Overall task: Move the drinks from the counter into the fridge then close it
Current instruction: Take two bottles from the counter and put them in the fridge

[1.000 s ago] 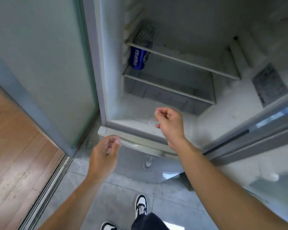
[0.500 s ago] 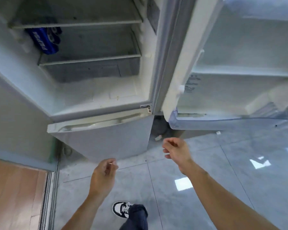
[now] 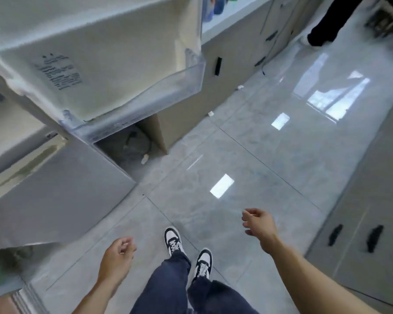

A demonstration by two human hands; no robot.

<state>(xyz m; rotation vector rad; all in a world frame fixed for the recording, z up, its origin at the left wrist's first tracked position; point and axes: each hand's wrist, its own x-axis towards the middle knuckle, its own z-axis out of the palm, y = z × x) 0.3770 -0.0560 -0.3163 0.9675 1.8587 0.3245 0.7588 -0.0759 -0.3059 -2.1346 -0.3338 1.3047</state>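
The fridge door (image 3: 114, 64) stands open at the upper left, its clear bottom bin (image 3: 168, 91) holding nothing. A sliver of the fridge body (image 3: 7, 132) shows at the left edge above the grey lower door (image 3: 55, 196). Blurred drinks (image 3: 216, 5) sit on the pale counter (image 3: 234, 13) at the top, past the door's edge. My left hand (image 3: 117, 257) hangs low over the floor, fingers loosely curled, holding nothing. My right hand (image 3: 259, 227) is out to the right, fingers apart and holding nothing. The blue can inside the fridge is out of view.
Glossy grey floor tiles (image 3: 270, 155) stretch between beige cabinets (image 3: 236, 55) below the counter and grey cabinets (image 3: 361, 245) at the right. Another person's dark trouser leg (image 3: 327, 23) stands at the top right. Small scraps (image 3: 145, 158) lie by the gap beside the fridge. My shoes (image 3: 186, 252) point forward.
My view has swung right, away from the fridge shelves and the blue can, toward the counter and floor. Both hands have dropped lower and stayed free of anything.
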